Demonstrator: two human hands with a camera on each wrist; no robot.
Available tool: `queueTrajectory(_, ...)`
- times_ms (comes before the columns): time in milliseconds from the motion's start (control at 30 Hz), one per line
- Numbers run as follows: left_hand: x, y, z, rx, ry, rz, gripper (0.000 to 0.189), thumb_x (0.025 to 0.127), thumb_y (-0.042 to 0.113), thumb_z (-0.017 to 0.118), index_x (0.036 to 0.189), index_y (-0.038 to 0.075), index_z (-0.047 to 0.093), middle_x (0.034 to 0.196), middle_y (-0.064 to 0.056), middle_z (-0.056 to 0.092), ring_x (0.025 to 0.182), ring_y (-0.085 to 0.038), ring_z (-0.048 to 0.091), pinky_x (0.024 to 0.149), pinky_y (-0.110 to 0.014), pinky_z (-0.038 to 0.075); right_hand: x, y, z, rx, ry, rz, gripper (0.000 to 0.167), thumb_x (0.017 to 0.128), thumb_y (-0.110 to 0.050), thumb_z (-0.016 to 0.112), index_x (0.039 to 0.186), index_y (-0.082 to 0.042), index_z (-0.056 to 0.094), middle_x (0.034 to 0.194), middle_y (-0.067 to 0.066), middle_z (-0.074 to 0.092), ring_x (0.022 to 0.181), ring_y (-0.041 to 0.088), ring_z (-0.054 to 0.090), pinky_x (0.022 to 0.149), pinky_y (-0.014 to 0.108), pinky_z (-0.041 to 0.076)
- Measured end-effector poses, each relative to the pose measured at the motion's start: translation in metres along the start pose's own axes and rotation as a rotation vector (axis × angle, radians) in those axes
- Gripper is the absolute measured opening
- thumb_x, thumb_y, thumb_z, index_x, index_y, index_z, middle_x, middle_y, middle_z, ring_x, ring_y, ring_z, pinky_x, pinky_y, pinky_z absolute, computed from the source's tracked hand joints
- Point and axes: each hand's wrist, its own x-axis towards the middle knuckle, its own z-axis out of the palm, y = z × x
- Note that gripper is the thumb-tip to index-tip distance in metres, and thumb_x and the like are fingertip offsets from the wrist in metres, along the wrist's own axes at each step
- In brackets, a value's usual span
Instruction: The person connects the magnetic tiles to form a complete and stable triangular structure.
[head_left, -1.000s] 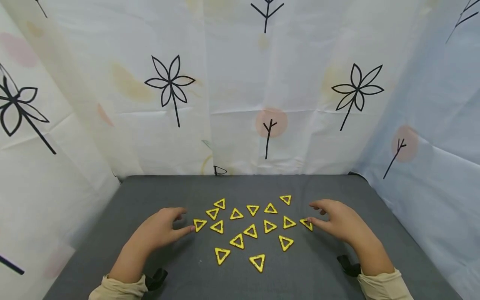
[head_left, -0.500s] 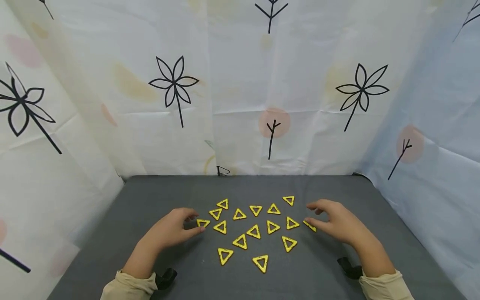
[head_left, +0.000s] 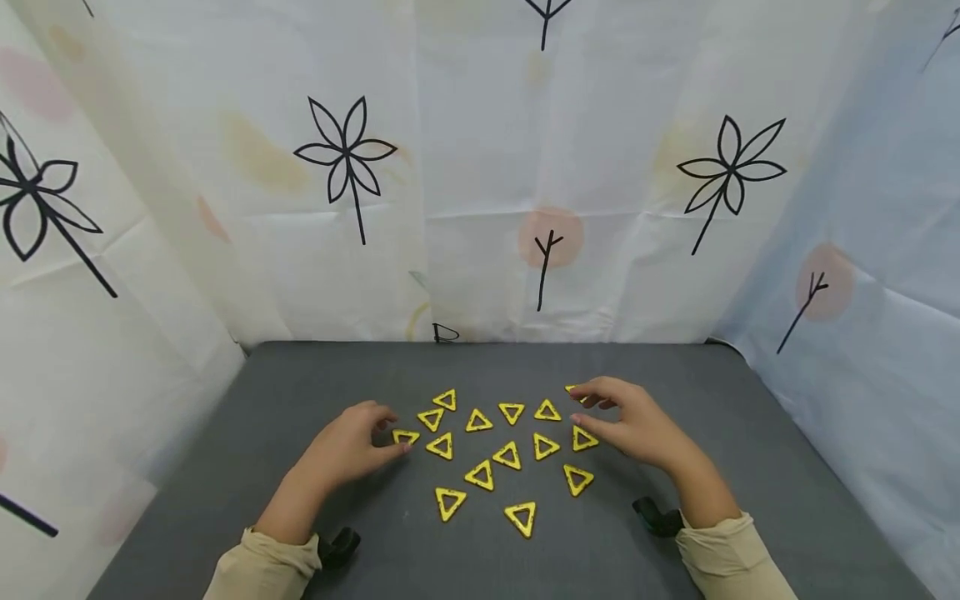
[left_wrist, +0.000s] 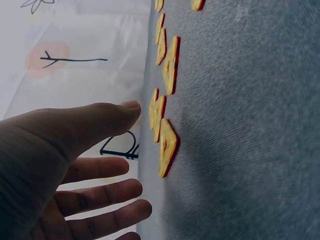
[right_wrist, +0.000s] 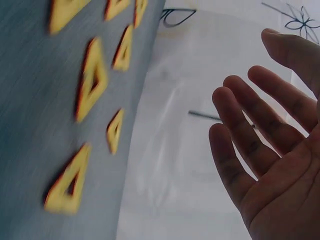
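Several flat yellow triangular frames with hollow centres lie scattered on the grey table, among them a front one (head_left: 521,518) and a left front one (head_left: 450,503). My left hand (head_left: 347,444) hovers at the left of the group, thumb and fingers apart, around the leftmost triangle (head_left: 406,437). That triangle (left_wrist: 168,148) sits beyond the fingertips in the left wrist view. My right hand (head_left: 630,421) is over the right side, partly covering the far-right triangle (head_left: 572,389). Its fingers are spread and hold nothing in the right wrist view, with triangles (right_wrist: 91,80) beside it.
A pale printed curtain (head_left: 480,167) with flower and twig drawings stands behind the grey tabletop (head_left: 420,558) and along both sides. Dark straps (head_left: 340,547) hang by the wrists near the beige sleeves (head_left: 262,567).
My right hand has moved left and slightly away from me, and the triangle formerly at its thumb is no longer visible in the head view. My left hand first edged right, then stayed nearly still.
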Motion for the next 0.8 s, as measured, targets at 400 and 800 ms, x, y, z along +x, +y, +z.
queueTrajectory(400, 0.005, -0.003, 0.008, 0.014, 0.012, -0.057, 0.042, 0.088, 0.045, 0.087, 0.115, 0.015, 0.077, 0.104, 0.000, 0.070, 0.087, -0.013, 0.062, 0.078, -0.043, 0.056, 0.047, -0.031, 0.031, 0.204, -0.031, -0.036, 0.033, 0.099, -0.020, 0.078, 0.131, -0.013, 0.073, 0.125, 0.005, 0.072, 0.111, 0.027, 0.071, 0.095, 0.050, 0.058)
queueTrajectory(800, 0.005, -0.003, 0.010, 0.029, 0.000, -0.100, 0.036, 0.086, 0.044, 0.089, 0.106, 0.016, 0.079, 0.103, -0.001, 0.073, 0.091, -0.017, 0.068, 0.082, -0.046, 0.058, 0.102, -0.066, 0.079, 0.269, -0.159, -0.030, 0.038, 0.102, -0.026, 0.075, 0.137, -0.012, 0.069, 0.133, 0.008, 0.070, 0.119, 0.030, 0.068, 0.104, 0.051, 0.055)
